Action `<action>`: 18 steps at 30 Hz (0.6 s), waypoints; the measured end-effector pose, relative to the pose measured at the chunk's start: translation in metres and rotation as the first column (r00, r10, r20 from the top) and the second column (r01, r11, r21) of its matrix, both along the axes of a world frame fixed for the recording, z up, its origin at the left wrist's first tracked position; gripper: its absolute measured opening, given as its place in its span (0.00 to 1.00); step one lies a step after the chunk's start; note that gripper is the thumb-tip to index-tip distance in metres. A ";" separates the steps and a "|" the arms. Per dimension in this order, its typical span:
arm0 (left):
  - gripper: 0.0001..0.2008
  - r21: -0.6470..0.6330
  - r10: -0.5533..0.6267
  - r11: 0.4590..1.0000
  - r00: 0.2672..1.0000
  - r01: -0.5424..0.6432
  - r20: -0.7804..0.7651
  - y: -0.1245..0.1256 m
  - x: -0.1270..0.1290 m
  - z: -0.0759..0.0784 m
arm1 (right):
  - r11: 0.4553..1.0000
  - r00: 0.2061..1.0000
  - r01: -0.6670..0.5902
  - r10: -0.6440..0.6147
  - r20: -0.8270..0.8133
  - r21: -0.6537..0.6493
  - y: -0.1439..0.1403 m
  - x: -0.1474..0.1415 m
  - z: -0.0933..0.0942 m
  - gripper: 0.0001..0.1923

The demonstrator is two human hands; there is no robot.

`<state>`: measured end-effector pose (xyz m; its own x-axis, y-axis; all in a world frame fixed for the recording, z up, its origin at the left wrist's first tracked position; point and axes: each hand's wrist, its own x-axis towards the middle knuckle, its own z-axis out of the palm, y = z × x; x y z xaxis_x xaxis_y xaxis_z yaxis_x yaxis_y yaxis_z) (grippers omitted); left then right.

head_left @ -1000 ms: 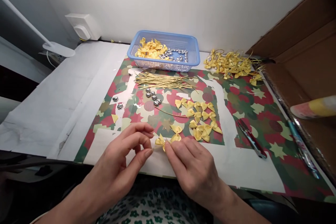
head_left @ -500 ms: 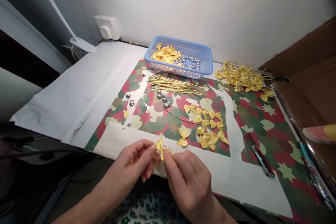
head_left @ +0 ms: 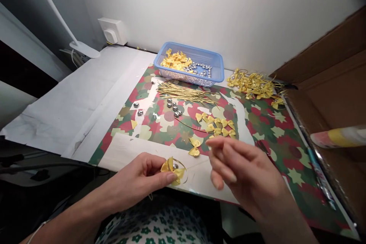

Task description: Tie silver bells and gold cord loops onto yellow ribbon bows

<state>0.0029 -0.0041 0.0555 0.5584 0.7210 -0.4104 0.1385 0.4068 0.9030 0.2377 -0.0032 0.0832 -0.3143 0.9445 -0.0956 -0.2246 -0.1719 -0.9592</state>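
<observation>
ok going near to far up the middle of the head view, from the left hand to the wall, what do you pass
left hand pinching a yellow bow with a silver bead on it → lone bow on the mat → loose silver beads → bundle of gold ties → blue basket of bows and beads

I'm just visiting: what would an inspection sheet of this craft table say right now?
Surface: patterned paper mat over white sheeting.
Job's things: yellow bow with silver bead, gold cord looped beside it.
Clutter: loose bows, gold cords, silver beads, blue basket, finished pile, tool.
Hands: left hand pinches the bow; right hand lifted, holding nothing.
Cables: dark cable at the left edge.
Surroundings: wall socket, lamp, cardboard box.
</observation>
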 end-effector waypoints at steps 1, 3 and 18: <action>0.23 0.004 -0.044 0.999 0.999 0.044 0.009 0.000 -0.001 0.001 | 0.994 0.993 0.018 -0.030 -0.113 -0.108 0.005 0.000 0.002 0.13; 0.23 -0.009 -0.104 0.994 0.994 0.105 0.031 -0.001 -0.002 0.003 | 0.975 0.969 0.053 -0.102 -0.225 -0.215 0.013 -0.003 0.000 0.11; 0.19 0.209 -0.005 0.977 0.982 0.044 -0.188 -0.001 -0.003 0.006 | 0.951 0.942 0.138 -0.212 -0.260 -0.276 0.005 -0.011 -0.023 0.11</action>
